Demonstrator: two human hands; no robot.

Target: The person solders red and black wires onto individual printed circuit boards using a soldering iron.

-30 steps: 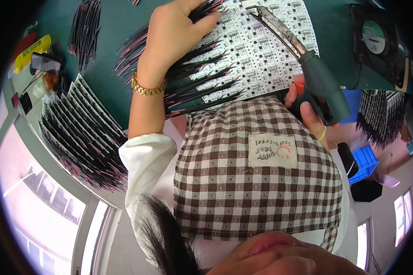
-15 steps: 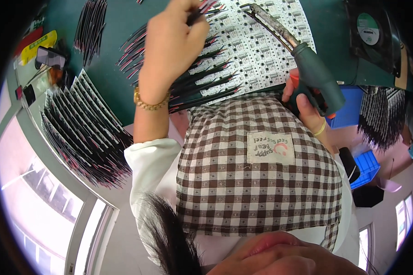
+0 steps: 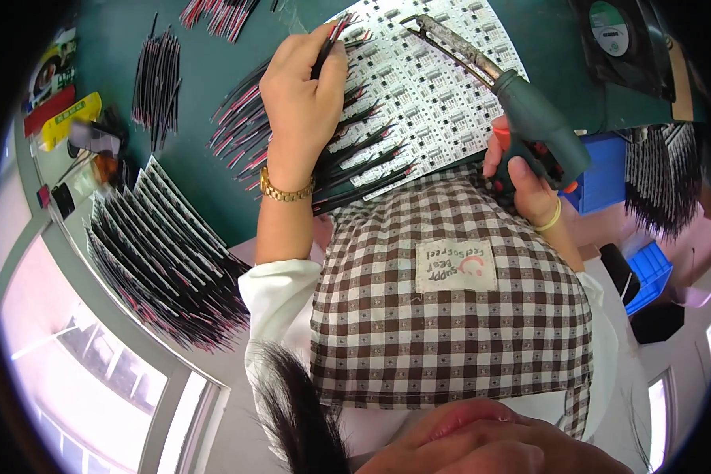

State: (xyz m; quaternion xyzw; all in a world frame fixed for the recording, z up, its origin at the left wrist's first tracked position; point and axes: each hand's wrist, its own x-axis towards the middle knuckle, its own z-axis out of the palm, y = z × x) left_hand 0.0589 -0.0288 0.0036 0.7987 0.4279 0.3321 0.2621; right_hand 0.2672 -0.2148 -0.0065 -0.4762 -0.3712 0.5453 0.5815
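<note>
My left hand [image 3: 304, 91] is closed on a few thin black and red wires [image 3: 330, 46], whose ends poke out past the thumb near the far left edge of a white circuit board sheet [image 3: 426, 87]. Rows of more black and red wires [image 3: 355, 162] lie along the sheet's left side, partly under that hand. On the right, my right hand [image 3: 529, 186] is wrapped round a soldering gun [image 3: 541, 118] with a dark green body and a red trigger. Its sooty metal tip [image 3: 409, 21] hangs over the sheet, apart from the wires.
Loose wire bundles [image 3: 156, 87] lie on the green table [image 3: 213, 79] at the left. Wired board strips [image 3: 162, 261] hang over the left edge, others [image 3: 662, 178] at the right. A black reel [image 3: 620, 47] stands far right, above blue bins [image 3: 600, 178].
My left hand has drawn slightly nearer with the wires. The whole view has shifted a little, bringing another wire bundle into sight at the far left. The soldering gun stays over the sheet.
</note>
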